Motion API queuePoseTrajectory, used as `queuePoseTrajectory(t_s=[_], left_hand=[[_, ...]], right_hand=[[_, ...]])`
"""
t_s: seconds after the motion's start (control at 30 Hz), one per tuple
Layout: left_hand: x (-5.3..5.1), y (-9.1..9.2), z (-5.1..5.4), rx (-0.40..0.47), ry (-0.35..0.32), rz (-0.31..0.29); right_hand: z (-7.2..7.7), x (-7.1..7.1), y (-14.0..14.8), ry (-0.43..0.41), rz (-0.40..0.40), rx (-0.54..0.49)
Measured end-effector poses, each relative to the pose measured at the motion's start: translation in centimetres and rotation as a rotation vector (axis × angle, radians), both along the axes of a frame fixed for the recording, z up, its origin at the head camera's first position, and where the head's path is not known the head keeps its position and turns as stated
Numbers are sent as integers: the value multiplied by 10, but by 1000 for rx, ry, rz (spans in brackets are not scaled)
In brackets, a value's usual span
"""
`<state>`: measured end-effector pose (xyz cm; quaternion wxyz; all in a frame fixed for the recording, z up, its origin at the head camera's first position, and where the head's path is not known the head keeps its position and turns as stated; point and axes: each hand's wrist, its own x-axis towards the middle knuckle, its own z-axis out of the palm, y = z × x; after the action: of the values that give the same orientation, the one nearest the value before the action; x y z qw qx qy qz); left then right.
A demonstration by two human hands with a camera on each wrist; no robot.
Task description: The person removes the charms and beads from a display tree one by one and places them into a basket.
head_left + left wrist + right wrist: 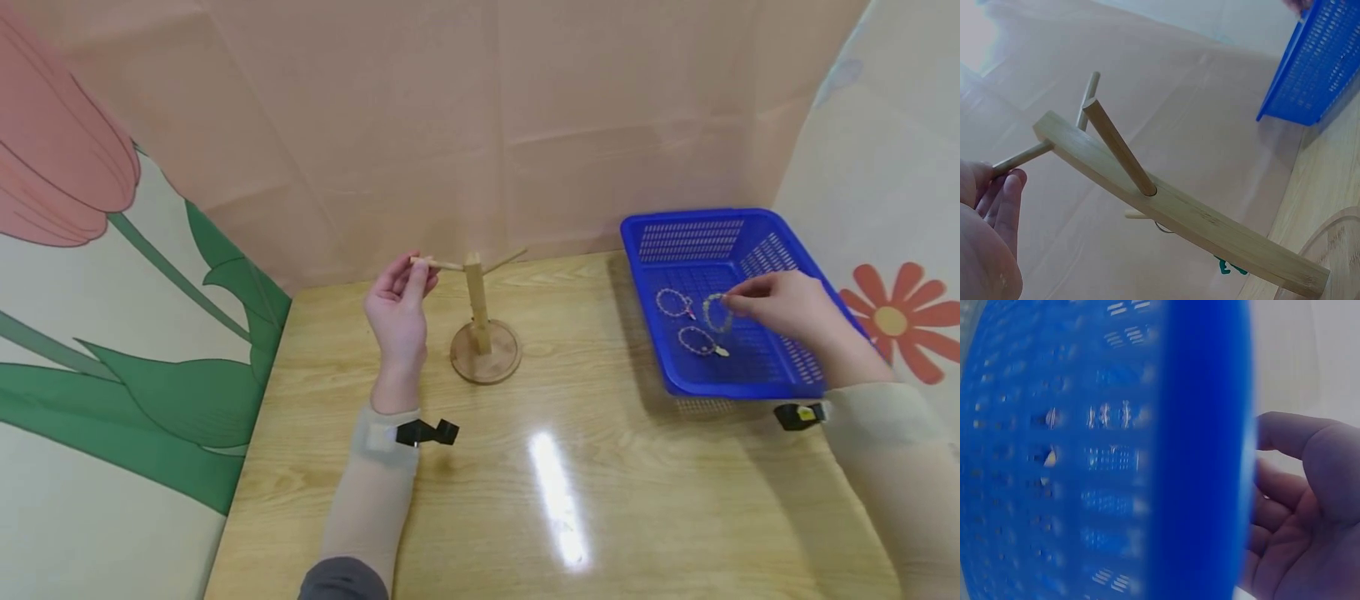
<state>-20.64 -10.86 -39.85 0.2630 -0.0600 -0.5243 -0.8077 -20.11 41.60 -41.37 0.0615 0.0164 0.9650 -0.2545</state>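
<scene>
A wooden stand (477, 304) with several pegs rises from a round base on the table. My left hand (401, 304) pinches the end of its upper left peg (1022, 158) between thumb and fingers. Over the blue basket (678, 389), my right hand (787, 308) pinches a yellow-green beaded bracelet (717, 314) at its edge. Two more bracelets lie in the basket, a pale one (673, 303) and a darker one with a light charm (699, 341). In the right wrist view, the basket wall hides the fingertips.
Behind the stand's post, a green item (1230, 265) shows partly in the left wrist view; its kind is unclear. A pinkish-beige cloth (450, 125) hangs behind the wooden table (480, 500). Flower-printed panels flank the table, and the basket stands at its right side.
</scene>
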Motion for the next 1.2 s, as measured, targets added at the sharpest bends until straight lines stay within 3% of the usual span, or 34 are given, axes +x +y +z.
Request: queuePoseTrajectory(t_s=[0.23,0.47,1.2], left_hand=[[1,1,1,14,-7,5],[1,0,-1,8,-2,10],[-1,1,3,10,-23,3]], right_hand=[[-4,-1,13,-15,13,77],[-5,-3,12,37,-51,38],[-2,-5,-1,36,3,9]])
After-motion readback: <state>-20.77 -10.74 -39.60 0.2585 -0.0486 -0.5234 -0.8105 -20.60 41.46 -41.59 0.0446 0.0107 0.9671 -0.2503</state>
